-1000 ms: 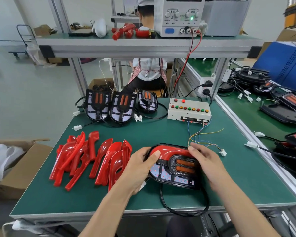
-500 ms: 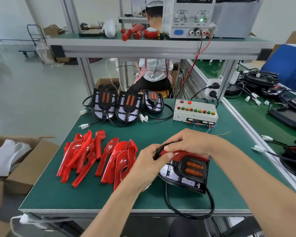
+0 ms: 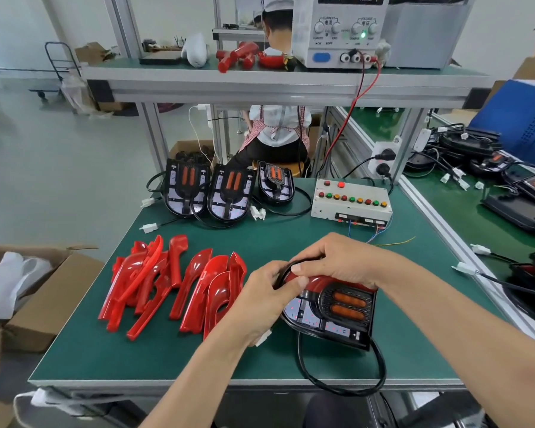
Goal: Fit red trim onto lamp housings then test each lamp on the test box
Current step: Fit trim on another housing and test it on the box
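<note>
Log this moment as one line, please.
step: fitting red trim | lamp housing: on table | left hand, right hand: gripping its top | test box: untouched

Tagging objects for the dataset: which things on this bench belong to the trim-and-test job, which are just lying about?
Job: lamp housing held by left hand and right hand; red trim pile; test box; three untrimmed housings.
Lying about: cardboard box; blue folder.

Left hand (image 3: 266,299) and right hand (image 3: 337,261) meet, fingers curled in a grip.
</note>
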`<state>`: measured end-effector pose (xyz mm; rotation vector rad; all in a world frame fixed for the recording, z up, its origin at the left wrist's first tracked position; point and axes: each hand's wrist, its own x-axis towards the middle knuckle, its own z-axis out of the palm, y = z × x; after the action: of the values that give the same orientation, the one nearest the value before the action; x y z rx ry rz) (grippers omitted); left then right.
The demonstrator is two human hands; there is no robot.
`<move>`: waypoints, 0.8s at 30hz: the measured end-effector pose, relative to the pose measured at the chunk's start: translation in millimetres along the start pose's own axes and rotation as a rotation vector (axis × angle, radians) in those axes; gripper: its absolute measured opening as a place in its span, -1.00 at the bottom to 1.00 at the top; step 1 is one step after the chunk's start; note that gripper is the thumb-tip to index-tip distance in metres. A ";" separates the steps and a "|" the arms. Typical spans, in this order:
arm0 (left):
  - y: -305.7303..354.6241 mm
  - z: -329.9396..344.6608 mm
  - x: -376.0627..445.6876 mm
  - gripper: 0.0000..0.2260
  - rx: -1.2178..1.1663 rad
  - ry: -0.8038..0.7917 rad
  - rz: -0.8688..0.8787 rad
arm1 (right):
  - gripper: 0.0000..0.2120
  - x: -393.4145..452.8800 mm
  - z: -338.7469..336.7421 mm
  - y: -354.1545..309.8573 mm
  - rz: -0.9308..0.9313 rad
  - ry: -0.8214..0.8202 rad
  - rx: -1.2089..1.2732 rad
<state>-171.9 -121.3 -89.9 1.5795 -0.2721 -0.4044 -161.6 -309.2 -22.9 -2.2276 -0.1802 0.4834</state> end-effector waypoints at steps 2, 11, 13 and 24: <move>-0.5 0.6 -0.7 -0.75 -0.091 -0.006 -0.051 | -0.84 0.3 0.5 3.2 0.012 0.033 0.044; 6.1 12.3 1.1 -0.79 -0.240 0.018 -0.285 | -0.77 4.2 4.4 13.9 0.062 0.099 0.094; 7.6 13.0 2.8 -0.79 -0.272 0.028 -0.296 | -0.73 3.9 2.5 14.9 0.099 0.062 0.103; 14.6 12.1 8.3 -0.79 -0.292 0.012 -0.294 | -0.60 1.5 -0.4 17.6 0.116 -0.060 0.007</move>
<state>-168.4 -136.6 -76.3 1.3347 0.0311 -0.6329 -160.6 -320.5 -36.6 -2.2264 -0.0808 0.6127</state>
